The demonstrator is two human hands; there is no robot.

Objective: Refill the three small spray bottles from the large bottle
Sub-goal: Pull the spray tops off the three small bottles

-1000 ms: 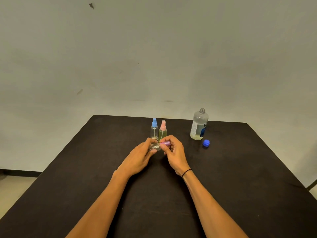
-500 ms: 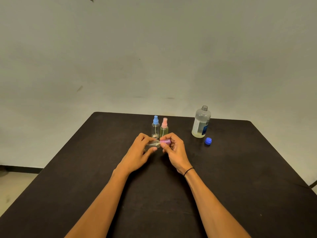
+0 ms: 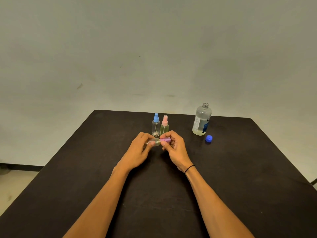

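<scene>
The small clear spray bottle lies sideways between both hands. The left hand grips its body, the right hand pinches its purple plastic spray cap

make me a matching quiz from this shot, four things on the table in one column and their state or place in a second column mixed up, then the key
Things
1. small clear spray bottle with blue cap
2. small spray bottle with pink cap
3. large clear bottle with a label
4. small spray bottle with purple cap

States
A. held sideways between left hand and right hand
B. upright, yellowish liquid inside
C. uncapped, blue screw cap lying beside it
D. upright, looks nearly empty

Pairs: 1-D, 2-B, 3-C, 4-A
</scene>
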